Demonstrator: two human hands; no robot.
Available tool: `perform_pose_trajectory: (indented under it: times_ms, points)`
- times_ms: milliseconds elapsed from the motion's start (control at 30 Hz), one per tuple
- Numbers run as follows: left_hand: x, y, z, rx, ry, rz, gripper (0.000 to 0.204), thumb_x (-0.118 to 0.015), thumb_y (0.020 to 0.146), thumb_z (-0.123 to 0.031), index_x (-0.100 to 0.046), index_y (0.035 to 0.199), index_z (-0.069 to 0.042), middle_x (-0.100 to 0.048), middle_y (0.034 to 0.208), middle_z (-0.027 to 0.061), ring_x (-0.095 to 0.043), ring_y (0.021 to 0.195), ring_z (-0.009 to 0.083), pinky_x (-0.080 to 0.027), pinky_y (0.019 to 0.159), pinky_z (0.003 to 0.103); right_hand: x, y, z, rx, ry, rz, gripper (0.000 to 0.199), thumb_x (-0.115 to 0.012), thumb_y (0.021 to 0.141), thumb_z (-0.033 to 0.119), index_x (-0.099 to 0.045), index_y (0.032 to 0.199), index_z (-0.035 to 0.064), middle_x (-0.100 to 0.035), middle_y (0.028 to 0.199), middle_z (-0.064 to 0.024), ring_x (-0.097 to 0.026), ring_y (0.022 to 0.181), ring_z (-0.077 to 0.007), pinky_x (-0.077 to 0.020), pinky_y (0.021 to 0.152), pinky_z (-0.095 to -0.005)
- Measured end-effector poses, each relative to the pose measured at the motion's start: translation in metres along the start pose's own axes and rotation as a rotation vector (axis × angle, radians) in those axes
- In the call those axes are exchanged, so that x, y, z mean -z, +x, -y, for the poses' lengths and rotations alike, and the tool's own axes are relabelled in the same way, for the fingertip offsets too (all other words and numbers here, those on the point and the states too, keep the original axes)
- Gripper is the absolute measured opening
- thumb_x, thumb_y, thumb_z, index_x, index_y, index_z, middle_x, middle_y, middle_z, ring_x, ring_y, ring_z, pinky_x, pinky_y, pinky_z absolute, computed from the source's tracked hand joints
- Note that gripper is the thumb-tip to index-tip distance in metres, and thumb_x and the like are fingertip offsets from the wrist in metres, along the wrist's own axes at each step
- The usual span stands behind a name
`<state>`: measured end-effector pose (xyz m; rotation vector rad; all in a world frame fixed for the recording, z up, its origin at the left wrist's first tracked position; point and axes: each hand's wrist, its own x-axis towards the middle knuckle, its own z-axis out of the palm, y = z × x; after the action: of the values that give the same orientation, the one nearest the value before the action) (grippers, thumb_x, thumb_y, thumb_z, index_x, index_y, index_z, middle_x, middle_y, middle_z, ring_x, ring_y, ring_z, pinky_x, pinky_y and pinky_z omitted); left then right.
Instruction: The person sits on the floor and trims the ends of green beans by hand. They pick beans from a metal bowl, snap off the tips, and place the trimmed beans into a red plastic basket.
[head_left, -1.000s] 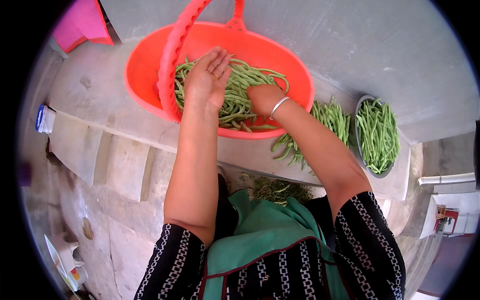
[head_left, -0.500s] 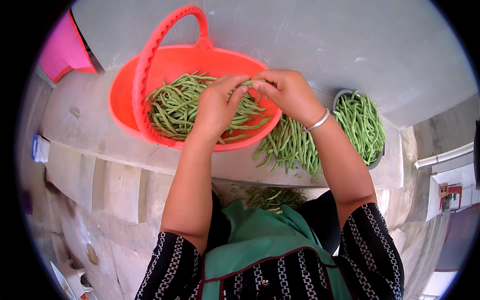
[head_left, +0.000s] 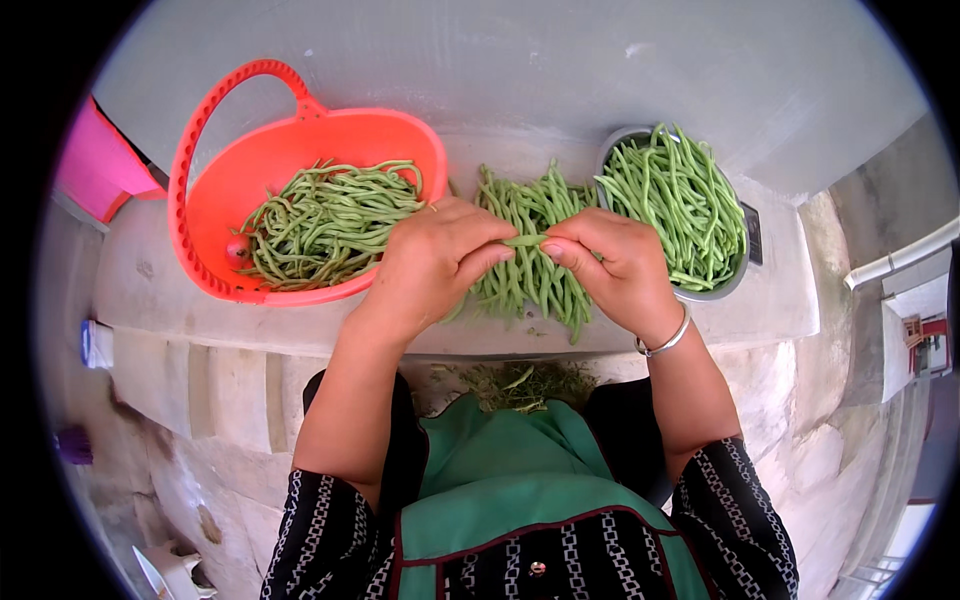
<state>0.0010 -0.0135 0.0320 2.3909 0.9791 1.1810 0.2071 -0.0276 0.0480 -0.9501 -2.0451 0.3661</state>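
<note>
to the left of my hands i see an orange basket (head_left: 215,200) with a looped handle, holding a heap of green beans (head_left: 325,220). my left hand (head_left: 435,265) pinches one end of a single green bean (head_left: 524,240) between thumb and fingers, and my right hand (head_left: 615,270) pinches its other end, so the bean spans the gap between them. just beyond my hands lies a loose pile of beans (head_left: 530,260) on the ledge. right of my right hand stands a metal bowl (head_left: 715,290) full of beans.

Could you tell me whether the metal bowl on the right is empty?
No, the metal bowl is heaped with green beans.
</note>
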Motion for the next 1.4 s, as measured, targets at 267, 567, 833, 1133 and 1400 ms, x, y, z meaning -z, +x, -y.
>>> perform_pose_trajectory:
  times_ms: [267,567,833,1133,1400]
  points:
    - [-0.081,0.017,-0.027,0.507,-0.957,0.123,0.007,-0.065,0.083,-0.007,-0.060,0.086,-0.005,-0.062,0.075,0.0014,-0.054,0.065,0.0056,-0.044,0.057,0.020,0.030,-0.031,-0.034,0.074,-0.191,-0.327,0.008,-0.068,0.074,0.009,-0.062,0.079,0.0049,-0.059,0.069,-0.0083,-0.057,0.060,-0.0252,-0.0449,0.052,-0.0317]
    - [-0.048,0.026,0.033,0.628,-1.108,-0.583,0.009,-0.061,0.087,-0.012,-0.059,0.093,-0.005,-0.064,0.086,0.0041,-0.059,0.074,0.0095,-0.051,0.066,0.023,0.045,-0.058,-0.034,-0.103,0.113,0.498,0.029,-0.070,0.074,0.008,-0.062,0.102,0.0044,-0.062,0.095,-0.0090,-0.061,0.073,-0.0181,-0.0480,0.065,-0.0291]
    - [-0.033,0.018,0.042,0.626,-1.214,-0.721,0.012,-0.062,0.086,-0.014,-0.058,0.094,-0.006,-0.063,0.085,0.0029,-0.060,0.076,0.0100,-0.051,0.068,0.022,-0.018,-0.050,-0.043,-0.413,0.536,0.295,0.029,-0.061,0.086,0.017,-0.056,0.109,-0.0004,-0.061,0.096,-0.0067,-0.061,0.081,-0.0119,-0.0484,0.069,-0.0259]
    - [-0.029,0.021,0.037,0.454,-0.461,-0.746,0.023,-0.066,0.081,-0.008,-0.058,0.102,-0.003,-0.061,0.093,0.0076,-0.059,0.079,0.0152,-0.049,0.068,0.027,-0.013,-0.041,-0.048,-0.260,0.020,0.180,0.018,-0.053,0.090,0.017,-0.058,0.086,0.0004,-0.057,0.071,-0.0083,-0.057,0.062,-0.0184,-0.0446,0.057,-0.0293]
    - [-0.063,0.013,-0.006,-0.186,0.117,-0.057,0.018,-0.070,0.073,-0.007,-0.066,0.090,-0.005,-0.062,0.082,0.0090,-0.058,0.073,0.0244,-0.047,0.062,0.030,0.009,-0.043,-0.037,0.002,-0.258,0.029,0.014,-0.056,0.084,0.015,-0.052,0.076,0.0040,-0.053,0.069,-0.0118,-0.054,0.061,-0.0324,-0.0428,0.052,-0.0396]
